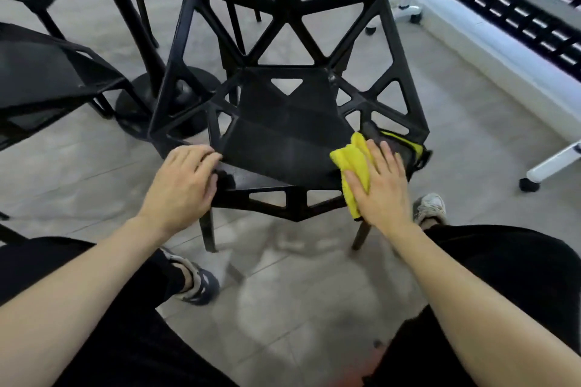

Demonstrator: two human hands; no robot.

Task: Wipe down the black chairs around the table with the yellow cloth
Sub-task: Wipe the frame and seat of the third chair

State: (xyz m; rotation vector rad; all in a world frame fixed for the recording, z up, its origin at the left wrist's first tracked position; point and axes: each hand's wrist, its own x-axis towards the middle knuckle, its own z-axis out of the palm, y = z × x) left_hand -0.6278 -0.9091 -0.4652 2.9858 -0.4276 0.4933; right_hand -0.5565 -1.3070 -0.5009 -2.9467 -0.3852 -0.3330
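A black chair (283, 122) with a lattice back of triangular cut-outs stands right in front of me, seat facing me. My right hand (382, 185) lies flat on the folded yellow cloth (352, 163), pressing it onto the seat's front right corner. My left hand (185, 182) grips the seat's front left edge, fingers curled over the rim. Part of the cloth hangs over the front edge beneath my palm.
The black table's pedestal base (157, 104) stands behind the chair on the left. More black chairs (47, 78) sit at the left and top left. A white wheeled frame (547, 166) and a low white ledge (503, 50) lie to the right. Grey tiled floor all around; my shoes are near the chair legs.
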